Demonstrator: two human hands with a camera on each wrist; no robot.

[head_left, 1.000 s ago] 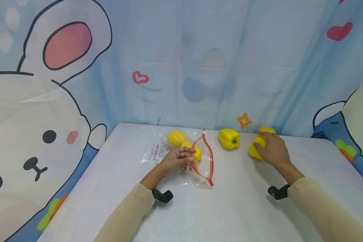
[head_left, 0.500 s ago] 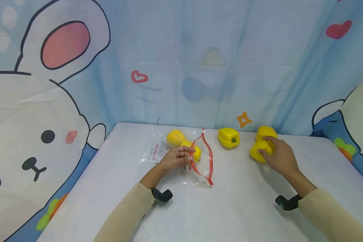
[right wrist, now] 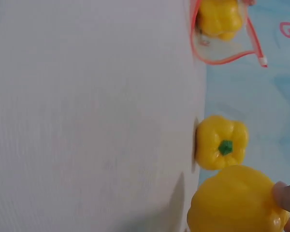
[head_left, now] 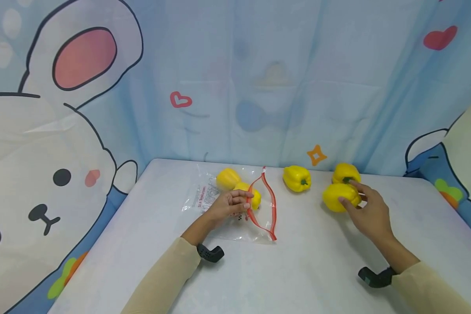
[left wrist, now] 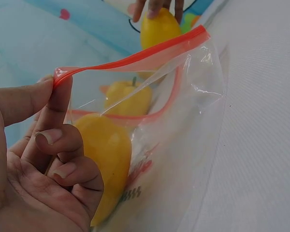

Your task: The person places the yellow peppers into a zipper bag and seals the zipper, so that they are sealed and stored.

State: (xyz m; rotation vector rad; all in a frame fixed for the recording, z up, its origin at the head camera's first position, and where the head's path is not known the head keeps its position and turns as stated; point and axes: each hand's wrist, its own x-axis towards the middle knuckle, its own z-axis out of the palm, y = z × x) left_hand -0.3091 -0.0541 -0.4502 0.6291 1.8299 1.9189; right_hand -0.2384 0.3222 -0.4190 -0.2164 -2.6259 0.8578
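- Head view: the left hand [head_left: 228, 205] pinches the red rim [head_left: 274, 213] of a clear zip bag [head_left: 235, 232] lying on the white table [head_left: 298, 257].
- Left wrist view confirms thumb and index finger together on one end of the rim, remaining fingers curled; the bag's mouth gapes toward the loose peppers.
- Contents of bag: two yellow peppers, one farther back [head_left: 227, 179], one nearer the mouth [head_left: 256, 200].
- Right hand [head_left: 370, 213]: thumb and fingertips grip the near-right end of a third yellow pepper [head_left: 337, 197], lying crosswise. Clearance from the table cannot be determined.
- Directly behind it sits a fourth pepper [head_left: 343, 172], partly covered; contact between them cannot be determined.
- A fifth pepper [head_left: 297, 179], green stem visible, rests between bag and right hand, apart from both.
- Backdrop: light-blue printed curtain [head_left: 278, 56] behind the table.
- Both sleeves [head_left: 165, 274] are beige.
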